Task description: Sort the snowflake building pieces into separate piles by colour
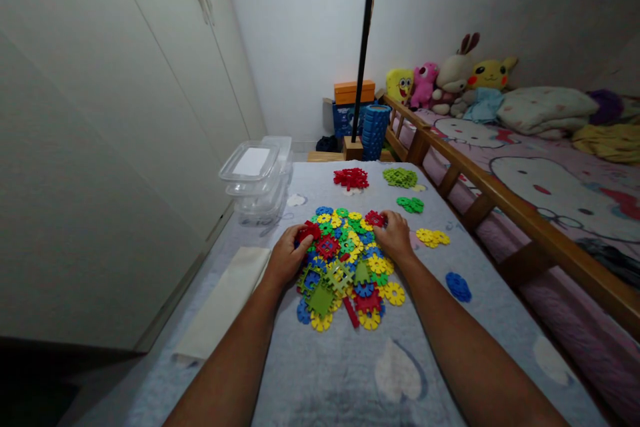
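- Both hands are in at the mixed heap of plastic pieces (345,247), mid-surface (320,380), and this looks like the sorting step, reds coming under the fingers!
- Left hand (286,259) at the heap's left side, fingers curled round red pieces (310,231); how many, I can't tell.
- Right hand (396,235) at the heap's far right side, thumb and fingers drawn narrow on a red notched square (374,218).
- Near the middle of the far edge, the red pile (351,178): the next move seems to call for a lift clear of the heap and a reach over there, nothing else dragged along.
- Toward the far right corner, olive-green pieces (400,177); then down the right edge, green discs (410,204), yellow discs (433,237) and blue discs (458,286).
- And the shapes: stiff-looking plastic, toothed squares, some with windowed centres, against flat rounds with petal-like rims.
- Underneath, soft, creased fabric with pale hearts; by the left edge, a smooth folded cream cloth (227,300); at the far left corner, clear plastic boxes (255,197), stacked.
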